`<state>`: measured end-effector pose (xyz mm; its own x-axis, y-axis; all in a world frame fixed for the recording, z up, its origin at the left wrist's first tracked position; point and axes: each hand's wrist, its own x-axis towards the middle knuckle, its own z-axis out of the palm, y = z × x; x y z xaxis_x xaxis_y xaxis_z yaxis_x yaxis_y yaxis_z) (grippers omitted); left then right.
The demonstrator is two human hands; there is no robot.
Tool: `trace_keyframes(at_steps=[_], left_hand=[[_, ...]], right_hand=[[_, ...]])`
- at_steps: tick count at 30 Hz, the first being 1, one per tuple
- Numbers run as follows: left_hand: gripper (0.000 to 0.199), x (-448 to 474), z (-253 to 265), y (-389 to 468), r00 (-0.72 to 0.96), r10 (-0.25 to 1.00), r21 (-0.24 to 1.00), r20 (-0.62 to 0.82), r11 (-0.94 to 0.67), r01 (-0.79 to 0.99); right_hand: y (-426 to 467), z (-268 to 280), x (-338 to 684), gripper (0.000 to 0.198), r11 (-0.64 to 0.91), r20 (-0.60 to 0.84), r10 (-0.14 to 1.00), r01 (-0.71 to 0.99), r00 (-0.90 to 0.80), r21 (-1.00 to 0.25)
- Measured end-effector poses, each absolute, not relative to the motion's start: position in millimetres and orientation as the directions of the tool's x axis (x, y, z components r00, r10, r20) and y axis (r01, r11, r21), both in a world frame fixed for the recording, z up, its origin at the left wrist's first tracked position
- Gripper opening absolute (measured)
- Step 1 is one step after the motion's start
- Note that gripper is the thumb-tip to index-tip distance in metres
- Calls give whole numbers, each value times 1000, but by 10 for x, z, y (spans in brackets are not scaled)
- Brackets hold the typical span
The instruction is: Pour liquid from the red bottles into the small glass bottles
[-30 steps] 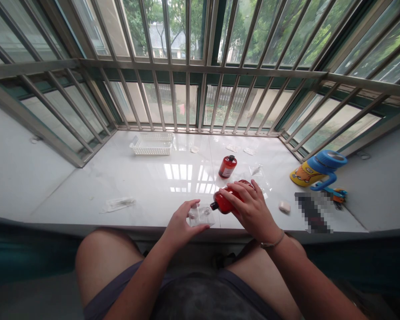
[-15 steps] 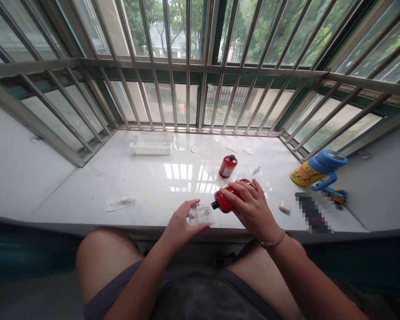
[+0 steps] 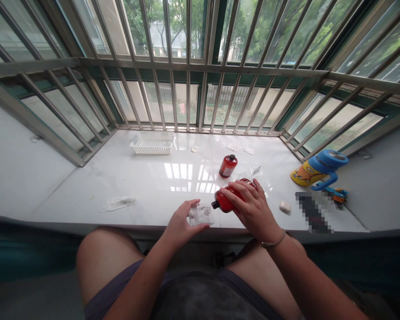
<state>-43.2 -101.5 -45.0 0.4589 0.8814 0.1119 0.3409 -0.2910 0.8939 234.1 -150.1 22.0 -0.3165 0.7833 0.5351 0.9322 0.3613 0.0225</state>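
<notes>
My left hand (image 3: pixel 183 221) is closed around a small clear container (image 3: pixel 201 215) near the front edge of the white ledge. Over its opening, a red bottle (image 3: pixel 225 200) is tipped to the left, its black neck (image 3: pixel 215 205) close to the container's mouth. The fingers of my right hand (image 3: pixel 251 202) wrap over the bottle's body from above. Whether liquid runs between the two is too small to tell. Behind them a second red bottle (image 3: pixel 228 166) with a black top and a pale label stands upright.
A white perforated basket (image 3: pixel 153 150) sits at the back left. Clear plastic packaging (image 3: pixel 118 204) lies at front left. To the right are a blue and yellow flask (image 3: pixel 315 168), a small pale object (image 3: pixel 285 206) and a pixelated dark item (image 3: pixel 315 213). Metal bars (image 3: pixel 203 69) close off the windows.
Hardly anything differs. Both hands keep their places, with the red bottle still tipped at the clear container.
</notes>
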Motion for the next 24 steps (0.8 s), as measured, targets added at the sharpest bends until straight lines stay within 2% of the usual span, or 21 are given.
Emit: trace_keyframes(at_steps=[24], left_hand=[[74, -436, -431, -1020, 455, 884, 895, 110, -287, 341]], right_hand=[[-1491, 191, 2370, 56, 363, 528, 782, 931, -331, 46]])
